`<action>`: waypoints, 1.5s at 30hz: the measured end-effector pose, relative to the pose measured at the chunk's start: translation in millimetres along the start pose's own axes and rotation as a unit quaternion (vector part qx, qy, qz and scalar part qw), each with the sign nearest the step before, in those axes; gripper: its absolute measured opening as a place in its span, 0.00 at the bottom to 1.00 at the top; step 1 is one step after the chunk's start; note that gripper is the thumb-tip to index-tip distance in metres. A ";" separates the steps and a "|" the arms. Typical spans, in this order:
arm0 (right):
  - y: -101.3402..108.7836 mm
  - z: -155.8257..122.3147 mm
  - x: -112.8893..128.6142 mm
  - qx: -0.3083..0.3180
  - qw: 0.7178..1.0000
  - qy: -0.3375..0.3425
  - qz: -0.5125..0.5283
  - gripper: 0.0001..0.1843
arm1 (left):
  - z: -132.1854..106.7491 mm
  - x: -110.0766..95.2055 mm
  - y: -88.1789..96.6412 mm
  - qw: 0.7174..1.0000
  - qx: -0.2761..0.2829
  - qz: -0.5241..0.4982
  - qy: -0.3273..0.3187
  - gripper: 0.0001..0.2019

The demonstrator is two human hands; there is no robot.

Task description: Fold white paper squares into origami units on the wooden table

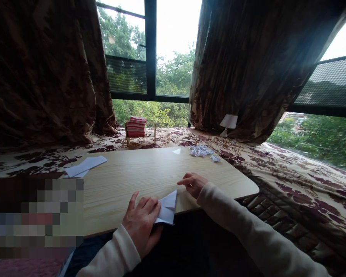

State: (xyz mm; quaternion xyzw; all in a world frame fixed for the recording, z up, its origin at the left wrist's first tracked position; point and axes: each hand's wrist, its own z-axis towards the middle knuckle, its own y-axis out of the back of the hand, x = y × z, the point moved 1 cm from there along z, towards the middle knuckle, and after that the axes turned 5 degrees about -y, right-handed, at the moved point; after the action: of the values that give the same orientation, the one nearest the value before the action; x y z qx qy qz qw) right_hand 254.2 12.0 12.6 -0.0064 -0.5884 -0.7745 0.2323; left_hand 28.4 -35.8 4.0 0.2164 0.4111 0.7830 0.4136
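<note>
My left hand (pixel 144 219) rests on a white folded sheet of paper (pixel 167 207) at the table's near edge. Its fingers hold the sheet down from the left, and the thumb lies below the edge. A triangular flap with a point at the upper right shows on the sheet, whose lower corner reaches past the tabletop. Just to the right of the paper, my right hand (pixel 192 184) is apart from it, index finger stretched out and the others loosely curled, holding nothing visible.
White paper strips (pixel 86 165) lie at the table's left. Farther back are a small paper triangle (pixel 177 151) and several folded paper pieces (pixel 202 151). Behind the wooden table (pixel 127 173) stand a small rack with striped cloths (pixel 136 127) and a lamp (pixel 229 121). A blurred patch covers the lower left.
</note>
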 end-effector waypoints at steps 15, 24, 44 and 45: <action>-6.1 22.0 27.4 0.108 0.945 -0.068 0.300 0.07 | 26.9 29.5 21.3 0.958 0.003 -0.232 0.170 0.16; 8.8 29.9 56.9 0.011 0.879 -0.026 0.476 0.16 | 54.5 33.9 17.1 0.862 -0.013 -0.426 0.275 0.13; -16.0 28.6 61.3 0.003 0.833 -0.090 0.547 0.14 | 38.5 43.2 0.0 0.868 -0.034 -0.423 0.259 0.13; -19.9 28.5 63.1 0.005 0.826 -0.092 0.556 0.13 | 36.6 43.8 -3.1 0.867 -0.041 -0.426 0.254 0.12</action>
State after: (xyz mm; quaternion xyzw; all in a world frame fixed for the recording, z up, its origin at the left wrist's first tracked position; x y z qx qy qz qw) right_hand 183.1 19.8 21.1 -0.4029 -0.5080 -0.5064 0.5685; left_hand 30.0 18.4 22.2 -0.2033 0.5219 0.5745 0.5968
